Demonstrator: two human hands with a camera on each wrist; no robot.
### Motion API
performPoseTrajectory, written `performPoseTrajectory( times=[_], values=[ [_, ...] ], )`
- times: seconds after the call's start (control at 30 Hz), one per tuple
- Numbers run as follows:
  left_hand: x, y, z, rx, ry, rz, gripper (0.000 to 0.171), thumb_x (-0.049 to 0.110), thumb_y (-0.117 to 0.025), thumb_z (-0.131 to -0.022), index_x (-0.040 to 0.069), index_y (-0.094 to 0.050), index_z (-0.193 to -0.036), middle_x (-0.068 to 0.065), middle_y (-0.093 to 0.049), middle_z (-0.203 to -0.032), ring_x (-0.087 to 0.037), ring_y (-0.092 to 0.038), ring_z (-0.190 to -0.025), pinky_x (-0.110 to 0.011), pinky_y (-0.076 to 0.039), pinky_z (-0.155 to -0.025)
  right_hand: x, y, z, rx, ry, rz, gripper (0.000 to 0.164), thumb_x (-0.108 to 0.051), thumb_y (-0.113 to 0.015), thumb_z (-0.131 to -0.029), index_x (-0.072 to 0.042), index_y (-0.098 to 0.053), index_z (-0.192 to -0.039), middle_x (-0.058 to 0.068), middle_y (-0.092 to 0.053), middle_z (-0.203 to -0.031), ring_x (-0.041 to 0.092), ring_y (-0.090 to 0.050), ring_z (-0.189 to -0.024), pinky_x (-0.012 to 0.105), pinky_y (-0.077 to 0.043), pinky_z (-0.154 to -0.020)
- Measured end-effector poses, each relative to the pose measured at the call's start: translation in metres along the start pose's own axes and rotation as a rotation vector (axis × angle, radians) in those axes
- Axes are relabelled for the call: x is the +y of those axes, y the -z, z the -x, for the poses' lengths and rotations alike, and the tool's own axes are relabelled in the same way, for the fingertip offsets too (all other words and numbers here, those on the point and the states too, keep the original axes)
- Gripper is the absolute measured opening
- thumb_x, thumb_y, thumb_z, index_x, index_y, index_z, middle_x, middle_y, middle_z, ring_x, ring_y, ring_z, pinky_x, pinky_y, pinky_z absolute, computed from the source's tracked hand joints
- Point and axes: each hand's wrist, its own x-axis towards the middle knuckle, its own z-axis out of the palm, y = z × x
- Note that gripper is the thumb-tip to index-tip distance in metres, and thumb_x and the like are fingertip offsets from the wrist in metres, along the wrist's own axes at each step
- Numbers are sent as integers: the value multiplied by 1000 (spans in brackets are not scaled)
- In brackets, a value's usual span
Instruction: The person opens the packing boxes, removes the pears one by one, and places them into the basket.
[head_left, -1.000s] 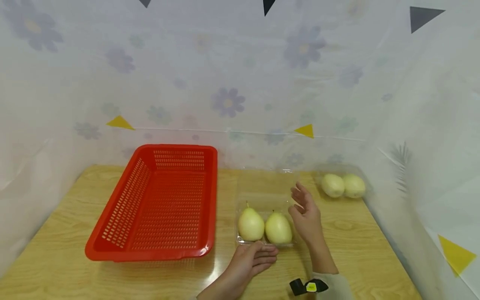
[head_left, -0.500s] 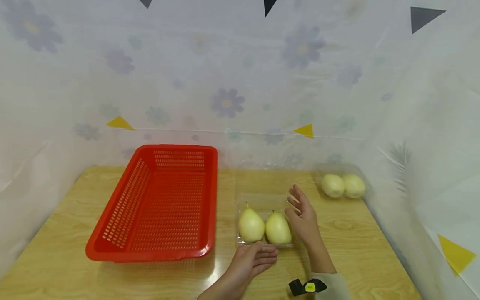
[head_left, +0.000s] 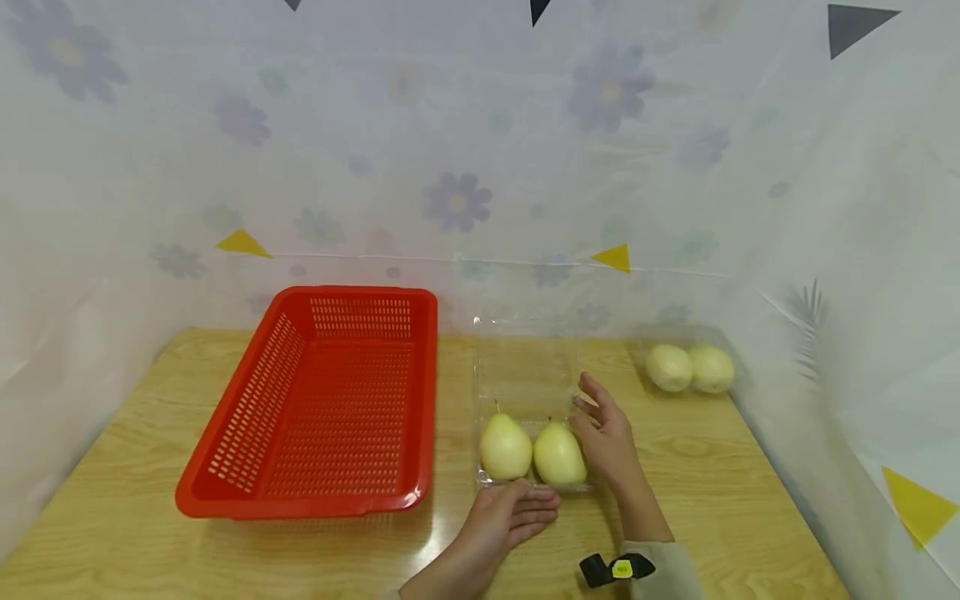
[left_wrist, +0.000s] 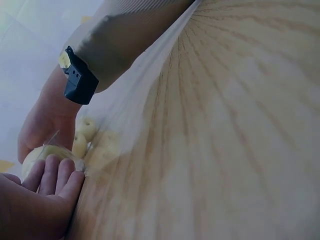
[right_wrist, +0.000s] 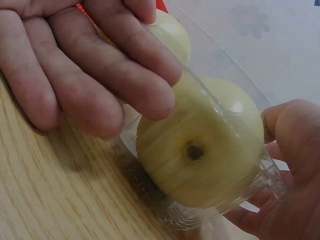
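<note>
Two pale yellow pears, a left one (head_left: 505, 448) and a right one (head_left: 559, 455), sit side by side in a clear plastic box (head_left: 534, 487). Its hinged lid (head_left: 527, 358) stands raised at the back. My left hand (head_left: 498, 525) rests along the box's front wall, fingers straight and together. At the right side is my right hand (head_left: 609, 437), its fingers loosely bent near the hinge. In the right wrist view, its thumb (right_wrist: 290, 120) lies by the box's rim, close to a pear (right_wrist: 195, 150); its exact contact with the lid is unclear.
A red perforated basket (head_left: 341, 504) stands to the left on the wooden table (head_left: 720, 500). Back right, another clear box (head_left: 690, 336) holds two pears (head_left: 670, 368). A floral curtain (head_left: 457, 142) hangs behind.
The lid's far edge has risen, so it tilts up more. My right hand has shifted slightly left towards the box. The left hand stays against the front wall.
</note>
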Motion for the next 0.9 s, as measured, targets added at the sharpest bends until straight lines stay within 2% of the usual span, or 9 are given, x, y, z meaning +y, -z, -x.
performPoseTrajectory(
  times=[0.43,0.9],
  values=[
    [0,1,-1,-1,10,4,41,23,-46,-102,-10,-67,-115,-22,-69,-116,-31,-68,-108,-41,-54,-95,3,0,1,-50,-49,11,60,-10,-54,-100,-8,-30,-156,19,-32,-158,36,-45,-138,45,-48,-103],
    [2,1,1,-10,16,-2,41,24,-47,-102,-8,-67,-116,-21,-69,-117,-31,-68,-109,-40,-54,-95,4,-1,0,-68,-71,21,58,-11,-54,-101,-4,-32,-154,19,-31,-159,35,-43,-140,48,-43,-107]
  ],
)
